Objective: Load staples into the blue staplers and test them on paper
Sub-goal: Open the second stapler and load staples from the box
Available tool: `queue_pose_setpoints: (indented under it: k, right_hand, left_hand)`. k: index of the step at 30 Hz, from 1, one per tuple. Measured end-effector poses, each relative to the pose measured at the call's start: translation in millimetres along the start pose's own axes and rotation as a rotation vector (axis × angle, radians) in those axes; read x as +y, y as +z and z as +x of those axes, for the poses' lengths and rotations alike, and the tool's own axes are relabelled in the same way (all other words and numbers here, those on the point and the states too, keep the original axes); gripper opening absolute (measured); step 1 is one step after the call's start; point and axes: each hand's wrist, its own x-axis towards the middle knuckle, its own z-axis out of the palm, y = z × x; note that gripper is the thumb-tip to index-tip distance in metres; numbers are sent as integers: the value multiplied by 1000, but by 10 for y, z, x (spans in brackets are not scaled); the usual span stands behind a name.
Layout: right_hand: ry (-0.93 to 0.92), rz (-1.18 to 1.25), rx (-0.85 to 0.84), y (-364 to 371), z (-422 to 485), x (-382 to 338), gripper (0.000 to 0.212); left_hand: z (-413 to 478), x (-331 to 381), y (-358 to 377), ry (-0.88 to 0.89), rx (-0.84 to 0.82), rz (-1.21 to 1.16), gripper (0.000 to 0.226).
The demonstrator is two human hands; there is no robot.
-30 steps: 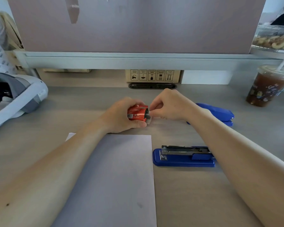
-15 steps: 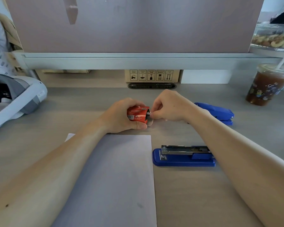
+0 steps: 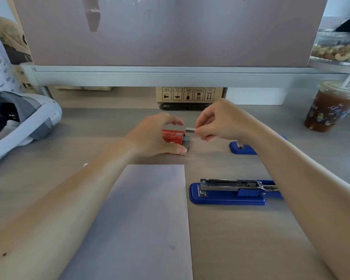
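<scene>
My right hand [image 3: 220,124] pinches a staple strip [image 3: 190,129]; my left hand [image 3: 152,136] grips the staple box [image 3: 173,135]. Open stapler [image 3: 230,190] at its 5 o'clock. Risk: end-only pinch, strip may snap or slip.

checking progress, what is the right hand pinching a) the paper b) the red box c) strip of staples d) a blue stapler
c: the right hand pinches a small grey staple strip just clear of the red box in the left hand.
</scene>
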Motion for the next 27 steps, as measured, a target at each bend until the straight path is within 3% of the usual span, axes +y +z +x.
queue_pose_setpoints:
  k: [4,9,15,19,23,27]
  right_hand:
    - [12,173,50,-131,-190,-85,3]
    - [62,451,102,-253,-568,-135,3]
    - [84,562,49,-264,-1011,-113,10]
    - [-4,395,33,-214,-1115,-80,13]
    - [-161,45,99,-155,-1168,-47,13]
    - [-301,-84,161,-117,-1137,-27,10]
  left_hand:
    - [49,258,-117,95,97,-108,55]
    - [-12,591,-225,167,89,-73,39]
    - [-357,842,-143,229,128,-118,21]
    - [-512,874,-55,232,97,-99,20]
    - [-595,854,-3,175,108,-161,22]
    - [-577,831,5,165,96,-187,22]
